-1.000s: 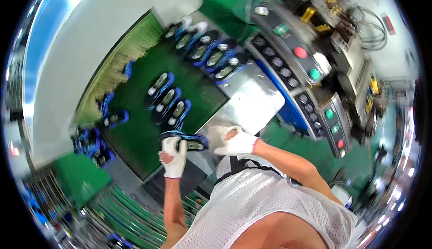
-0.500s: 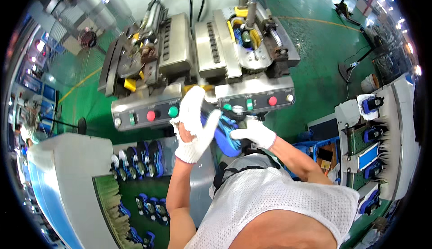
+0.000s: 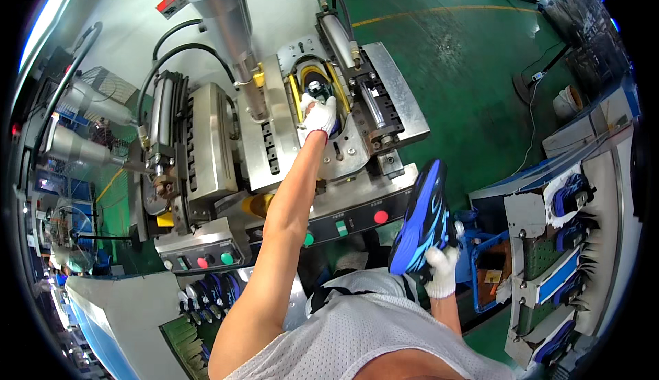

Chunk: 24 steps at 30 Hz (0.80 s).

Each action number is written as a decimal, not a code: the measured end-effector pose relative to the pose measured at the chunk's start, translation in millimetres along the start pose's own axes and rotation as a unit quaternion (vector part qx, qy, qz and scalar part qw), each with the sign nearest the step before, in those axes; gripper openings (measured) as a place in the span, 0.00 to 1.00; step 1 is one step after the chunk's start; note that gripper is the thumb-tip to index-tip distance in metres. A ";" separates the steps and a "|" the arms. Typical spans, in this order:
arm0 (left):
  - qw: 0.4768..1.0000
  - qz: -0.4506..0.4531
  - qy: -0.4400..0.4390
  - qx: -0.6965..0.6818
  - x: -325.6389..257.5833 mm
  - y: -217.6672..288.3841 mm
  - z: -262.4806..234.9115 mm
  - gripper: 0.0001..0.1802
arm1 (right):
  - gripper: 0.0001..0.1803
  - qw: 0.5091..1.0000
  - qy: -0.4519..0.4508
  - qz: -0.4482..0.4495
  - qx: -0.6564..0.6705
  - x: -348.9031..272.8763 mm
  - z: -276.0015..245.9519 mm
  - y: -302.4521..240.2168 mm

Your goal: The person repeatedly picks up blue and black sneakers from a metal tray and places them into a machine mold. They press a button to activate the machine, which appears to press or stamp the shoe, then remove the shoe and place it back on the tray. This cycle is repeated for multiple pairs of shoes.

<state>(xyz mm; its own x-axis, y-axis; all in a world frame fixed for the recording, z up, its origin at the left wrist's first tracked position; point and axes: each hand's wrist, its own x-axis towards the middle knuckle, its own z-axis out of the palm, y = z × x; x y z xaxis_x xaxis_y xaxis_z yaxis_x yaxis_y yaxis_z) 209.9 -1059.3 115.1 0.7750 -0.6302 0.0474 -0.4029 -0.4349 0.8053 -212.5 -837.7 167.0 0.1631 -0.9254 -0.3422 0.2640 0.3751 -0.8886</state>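
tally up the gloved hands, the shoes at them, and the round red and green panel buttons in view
Gloved left hand and right hand: 2
Held shoe and machine shoe: 2
Round red buttons: 2
Round green buttons: 2
Total: 8

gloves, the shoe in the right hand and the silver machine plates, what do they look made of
White gloves: seemingly knitted fabric, perhaps cotton; matt, with snug cuffs.
Shoe: smooth blue underside, likely rubber or foam by its even colour; the patterned upper may be synthetic, but its texture is too small to tell.
Silver machine plates: bare metal, probably steel, given grey shine and crisp edges.
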 end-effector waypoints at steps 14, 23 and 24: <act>0.999 0.001 -0.042 0.005 -70.7 41.6 -161.4 0.35 | 0.22 0.990 -0.071 -0.050 -0.115 85.6 116.1 -54.0; 0.993 0.014 -0.107 -0.048 -312.8 -63.2 -320.4 0.32 | 0.29 0.716 -0.107 -0.178 -0.666 339.7 335.0 -26.3; 0.991 -0.076 -0.101 -0.032 -351.4 -85.5 -331.0 0.32 | 0.29 0.717 -0.083 -0.215 -0.658 344.9 345.3 11.0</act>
<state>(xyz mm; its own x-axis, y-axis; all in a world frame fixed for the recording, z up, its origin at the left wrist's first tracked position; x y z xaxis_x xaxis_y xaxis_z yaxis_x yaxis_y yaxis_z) 133.2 -587.7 225.2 0.7080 -0.6795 -0.1924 -0.2521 -0.4977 0.8299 175.0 -1133.8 144.6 0.4754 -0.8798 -0.0071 -0.7837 -0.4198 -0.4579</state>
